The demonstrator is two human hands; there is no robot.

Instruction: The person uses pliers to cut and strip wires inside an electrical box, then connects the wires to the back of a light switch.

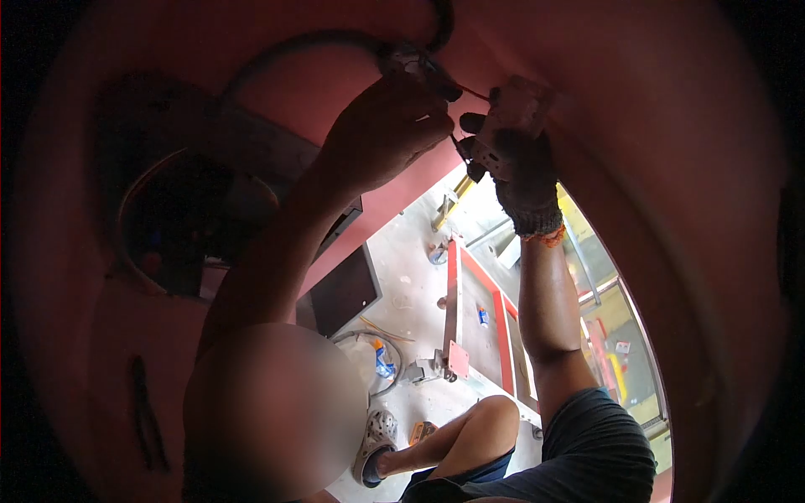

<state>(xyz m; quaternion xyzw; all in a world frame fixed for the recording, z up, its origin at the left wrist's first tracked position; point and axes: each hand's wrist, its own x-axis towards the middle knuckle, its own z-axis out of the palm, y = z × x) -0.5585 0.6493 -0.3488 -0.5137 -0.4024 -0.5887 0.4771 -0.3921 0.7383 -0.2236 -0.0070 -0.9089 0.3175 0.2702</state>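
Note:
My left hand [390, 126] is bare and closed, its fingers bunched just below a dark fitting [411, 60] at the end of a thick cable [310, 38]. What it grips is in shadow. My right hand [528, 172], in a dark knitted glove with an orange cuff edge, is closed around a pale box-shaped part [524, 102]. A thin reddish wire [475, 92] spans the gap between the two hands. Below it, a small plate with holes [485, 158] shows at the gloved fingers.
Reddish-pink walls surround my hands. An opening with dark wiring [193, 218] lies left. Beyond, on the pale floor, are a red and white frame [482, 285], a dark panel [344, 293] and a hose loop [396, 381]. A person's leg and grey clog [379, 432] show below.

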